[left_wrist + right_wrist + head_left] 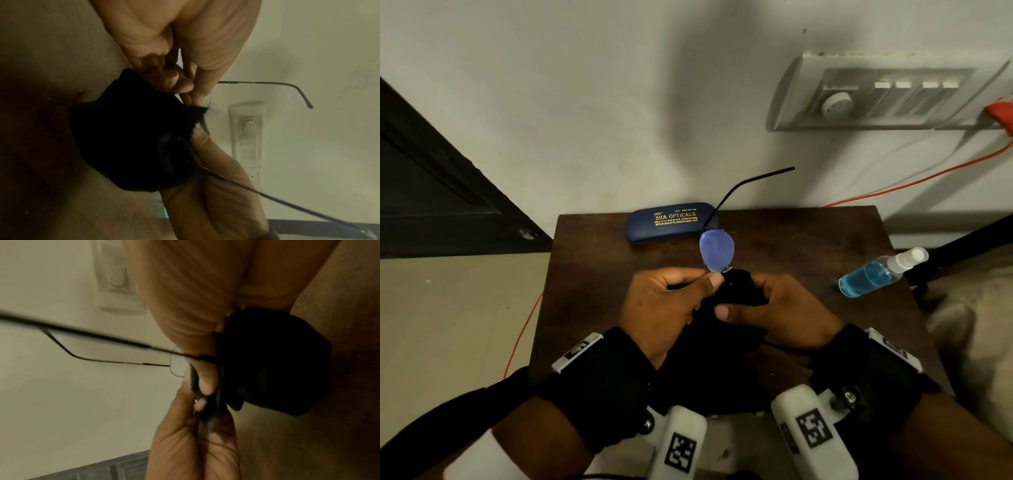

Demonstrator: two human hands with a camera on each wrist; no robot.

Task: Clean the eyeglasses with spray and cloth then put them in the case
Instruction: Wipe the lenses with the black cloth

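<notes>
A: Wrist straps, black, with white tagged blocks, sit nearest the head camera. Past them, left hand (667,301) has its fingers curled, thumb and forefinger pinching the eyeglasses (717,251) at the frame by the bridge.

B: Right hand (777,308)?

A: Fingers curled round a bunched black cloth (736,291), thumb pressing it from the near side. One lens is wrapped inside the cloth and hidden. The other lens stands clear above the hands: oval, thin wire rim, blue-violet sheen.

B: Temples?

A: Thin dark wire, both unfolded, tips bent. The wrist views are dim and blurred; in them the cloth reads only as a dark mass.

B: Other items?

A: Case (671,222), navy, rounded oblong, closed, gold lettering, at the far edge of the dark wood-grain tabletop (808,240). Spray bottle (876,274), clear plastic, blue liquid, white nozzle, lies on its side at the right edge, well apart from the hands.
</notes>
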